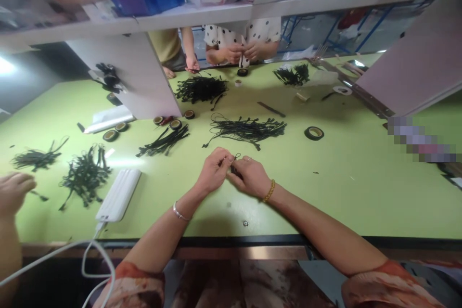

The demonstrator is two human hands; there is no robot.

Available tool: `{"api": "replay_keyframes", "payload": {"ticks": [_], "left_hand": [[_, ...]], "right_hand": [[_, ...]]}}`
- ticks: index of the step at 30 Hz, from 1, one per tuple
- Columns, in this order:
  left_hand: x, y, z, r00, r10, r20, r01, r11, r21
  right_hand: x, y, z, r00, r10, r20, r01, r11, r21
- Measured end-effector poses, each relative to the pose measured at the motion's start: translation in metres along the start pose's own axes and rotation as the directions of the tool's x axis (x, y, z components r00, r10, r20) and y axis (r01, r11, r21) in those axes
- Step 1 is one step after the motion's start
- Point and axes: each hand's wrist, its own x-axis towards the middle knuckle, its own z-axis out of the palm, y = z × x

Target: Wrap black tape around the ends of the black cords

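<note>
My left hand [215, 169], with a silver bangle at the wrist, is closed in a pinch near the middle of the green table [288, 192]. Beside it, fingers almost touching, my right hand [251, 175] wears a ring and a yellow bead bracelet and is closed too. A thin black cable [237, 156] shows as a small loop between the hands; the rest of it is hidden by the fingers. Just beyond lies a loose bundle of black cables [249, 129], with a roll of black tape [314, 133] to its right.
A white power bank [119, 195] with a white cord lies left, near cable piles [86, 173]. Another person's hand [16, 192] is at the left edge. Two people stand across the table near a cable heap [202, 88]. A shelf [198, 15] and upright panels frame the table.
</note>
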Motion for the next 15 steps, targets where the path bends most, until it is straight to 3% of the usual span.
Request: {"api": "replay_keyframes", "payload": {"ticks": [2, 5, 7, 10, 15], "left_hand": [[0.000, 0.001, -0.002, 0.999, -0.047, -0.021, 0.048, 0.998, 0.042], [-0.001, 0.003, -0.004, 0.987, -0.162, -0.022, 0.163, 0.984, 0.078], [-0.001, 0.004, -0.004, 0.983, -0.183, 0.006, 0.181, 0.978, 0.104], [-0.003, 0.004, 0.000, 0.984, -0.151, 0.092, 0.140, 0.982, 0.125], [-0.003, 0.005, 0.003, 0.960, -0.182, 0.213, 0.172, 0.983, 0.064]], "right_hand": [[-0.002, 0.003, -0.004, 0.996, -0.004, -0.084, 0.013, 0.994, 0.110], [-0.004, 0.007, -0.015, 0.962, 0.177, -0.207, -0.080, 0.911, 0.405], [-0.004, 0.006, -0.023, 0.942, 0.280, -0.184, -0.111, 0.780, 0.616], [-0.002, 0.003, -0.032, 0.961, 0.267, -0.074, -0.111, 0.616, 0.780], [0.001, 0.001, -0.031, 0.946, 0.324, -0.006, -0.193, 0.580, 0.791]]}}
